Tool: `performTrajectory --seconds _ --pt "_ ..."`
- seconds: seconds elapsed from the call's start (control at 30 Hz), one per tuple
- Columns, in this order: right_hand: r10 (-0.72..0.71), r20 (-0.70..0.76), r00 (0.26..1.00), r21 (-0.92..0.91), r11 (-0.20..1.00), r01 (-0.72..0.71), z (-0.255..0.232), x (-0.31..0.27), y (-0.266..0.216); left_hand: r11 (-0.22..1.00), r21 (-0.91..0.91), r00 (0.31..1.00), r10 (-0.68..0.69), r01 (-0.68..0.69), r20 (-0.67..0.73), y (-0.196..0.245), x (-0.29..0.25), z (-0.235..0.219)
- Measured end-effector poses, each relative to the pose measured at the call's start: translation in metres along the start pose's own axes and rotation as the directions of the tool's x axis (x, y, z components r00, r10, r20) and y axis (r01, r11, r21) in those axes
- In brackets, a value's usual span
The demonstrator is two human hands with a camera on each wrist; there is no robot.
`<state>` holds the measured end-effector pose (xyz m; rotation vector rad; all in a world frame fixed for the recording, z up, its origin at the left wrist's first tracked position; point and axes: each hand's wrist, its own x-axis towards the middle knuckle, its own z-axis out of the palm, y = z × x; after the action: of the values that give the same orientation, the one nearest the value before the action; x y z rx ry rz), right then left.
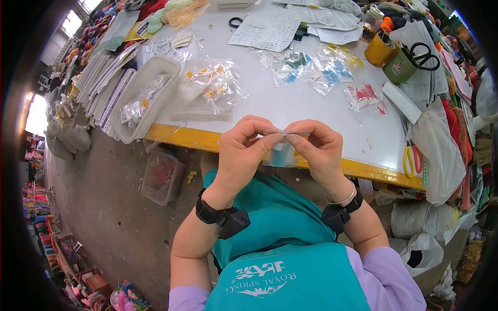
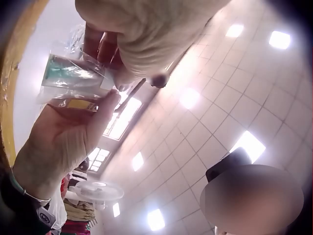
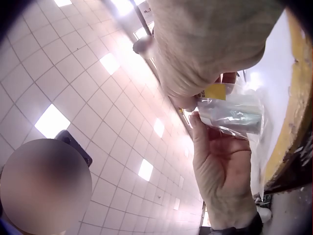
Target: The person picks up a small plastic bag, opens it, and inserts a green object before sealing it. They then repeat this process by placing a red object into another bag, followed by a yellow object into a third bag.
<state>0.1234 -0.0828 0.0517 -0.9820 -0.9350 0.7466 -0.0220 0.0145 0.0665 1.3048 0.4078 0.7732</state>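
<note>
Clear plastic bag (image 1: 280, 157) with something teal inside was held in the air near the yellow front edge of the tabletop (image 1: 358, 147), between the person's two hands. Left hand (image 1: 244, 150) pinched its upper border between thumb and bent forefinger, and right hand (image 1: 322, 149) did the same just beside, so that the thumb tips almost met. Probably the fingers were so close together because this border was thin and needed a grip from both sides. From the pictures I could not tell whether the border was sealed. Bag hung below the fingertips, and I suppose that its own weight helped the content to lie at the bottom.

Farther on the tabletop lay small bags with blue pieces (image 1: 332, 72), a bag with red pieces (image 1: 364, 97) and bags with orange pieces (image 1: 215, 85); they seemed to be separated by colour. A white bin (image 1: 160, 66) at the left contained more packets, perhaps to collect them in one place. Black scissors (image 1: 426, 57) stood in a green can (image 1: 400, 68), likely to be easily reached.
</note>
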Motion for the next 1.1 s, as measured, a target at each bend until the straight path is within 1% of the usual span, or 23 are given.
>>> performTrajectory --seconds 0.2,0.33,0.4,0.43,0.53,0.63,0.73,0.8,0.9,0.93,1.0,1.03,1.1 --pt "0.039 -0.017 0.999 -0.021 0.999 -0.04 0.001 -0.002 -0.003 0.994 0.089 0.998 0.062 -0.062 0.008 0.0 0.0 0.0" --pt "0.042 -0.048 0.998 0.017 0.999 -0.042 0.006 -0.002 -0.003 0.99 0.112 0.997 0.082 -0.082 0.002 -0.001 -0.001 0.003" --pt "0.032 -0.07 0.997 0.029 0.999 -0.03 0.008 0.0 -0.001 0.995 0.076 0.997 0.068 -0.067 -0.018 -0.002 -0.001 0.006" --pt "0.058 -0.059 0.997 0.044 0.998 -0.055 0.006 0.001 0.0 0.997 0.058 0.998 0.061 -0.06 -0.027 -0.002 -0.001 0.007" --pt "0.121 -0.031 0.992 0.078 0.99 -0.118 -0.003 0.005 0.002 0.999 -0.015 0.996 -0.052 0.051 -0.072 -0.002 -0.002 0.001" --pt "0.152 -0.009 0.988 0.094 0.984 -0.151 -0.006 0.007 0.003 0.996 -0.085 0.998 -0.043 0.04 -0.041 -0.005 0.0 -0.006" --pt "0.182 0.012 0.983 0.126 0.975 -0.182 -0.006 0.007 0.004 0.983 -0.17 0.996 -0.076 0.068 -0.041 -0.007 -0.001 -0.01" --pt "0.2 0.02 0.98 0.168 0.965 -0.201 -0.005 0.006 0.006 0.972 -0.219 0.993 -0.105 0.091 -0.057 -0.01 -0.002 -0.013" --pt "0.252 0.017 0.968 0.187 0.95 -0.251 -0.007 0.004 0.011 0.947 -0.294 0.983 -0.163 0.133 -0.081 -0.014 -0.003 -0.015" --pt "0.249 0.012 0.969 0.168 0.954 -0.247 -0.007 0.005 0.012 0.936 -0.319 0.979 -0.184 0.147 -0.089 -0.014 -0.003 -0.015" --pt "0.242 0.001 0.97 0.131 0.962 -0.24 -0.004 0.007 0.013 0.961 -0.24 0.976 -0.17 0.135 -0.133 -0.013 -0.003 -0.014" --pt "0.225 -0.011 0.974 0.153 0.963 -0.221 0.0 0.007 0.011 0.971 -0.2 0.975 -0.162 0.13 -0.154 -0.011 -0.003 -0.013" --pt "0.192 -0.035 0.981 0.198 0.963 -0.182 0.01 0.009 0.005 0.99 -0.126 0.976 -0.089 0.065 -0.197 -0.01 -0.002 -0.01"
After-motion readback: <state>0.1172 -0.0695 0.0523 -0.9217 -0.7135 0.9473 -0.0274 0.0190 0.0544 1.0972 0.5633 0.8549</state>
